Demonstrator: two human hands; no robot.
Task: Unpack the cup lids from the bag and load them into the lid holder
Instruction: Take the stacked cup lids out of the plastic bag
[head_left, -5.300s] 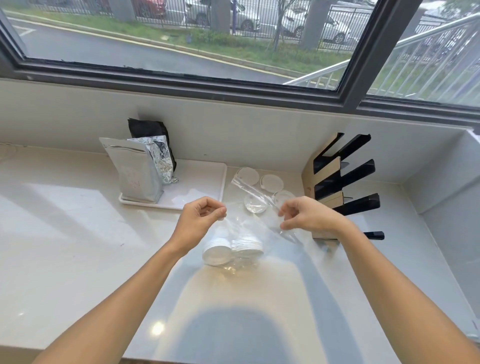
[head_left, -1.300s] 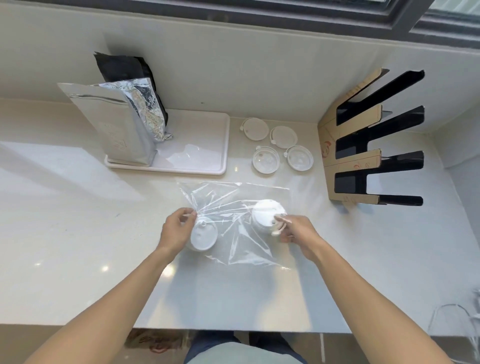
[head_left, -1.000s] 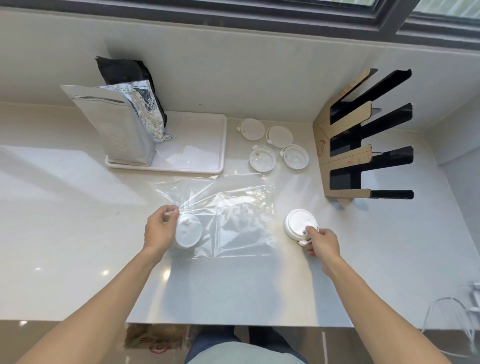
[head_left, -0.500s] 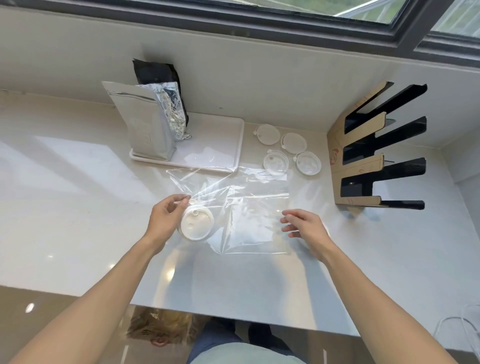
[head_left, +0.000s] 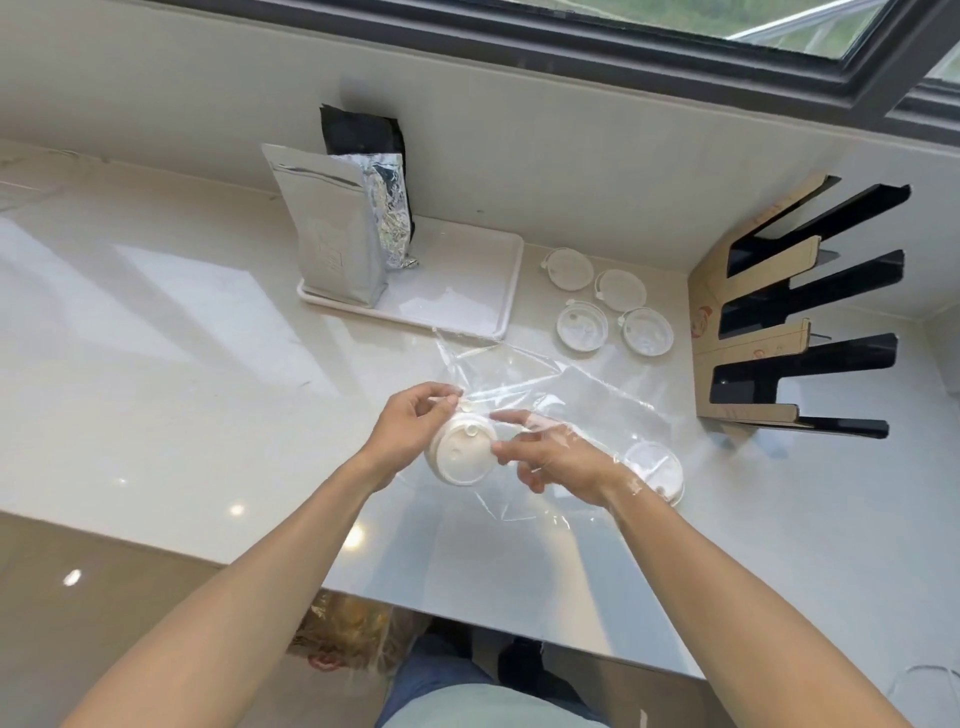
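Since half a second earlier, the right hand (head_left: 558, 457) had crossed from the bag's right edge to the lid stack at its left end, and a second stack of lids (head_left: 655, 470) had come into view on the bench (head_left: 156, 374) at the wrist's 3 o'clock.

Left hand (head_left: 410, 428) sat at 9 o'clock of the lid stack (head_left: 462, 454), fingers curled round its rim and pinching the film at its top. That stack, white, round and shallow with a small raised spout, lay between the two hands, its flat face turned up and tipped toward the camera; no long axis could be told from a round face. The right hand lay at the stack's 3 o'clock inside the clear bag (head_left: 545, 395), thumb and forefinger pinching the stack's edge, the other fingers loosely curled. The crinkled bag ran with its long axis from 10 o'clock to 4 o'clock across the bench.

At 12 o'clock of the bag, a silver pouch (head_left: 332, 234) stood on a white tray (head_left: 462, 291). Right of it four loose lids (head_left: 582, 325) lay flat in a cluster. At 3 o'clock stood the lid holder (head_left: 789, 312), its black slots pointing right.
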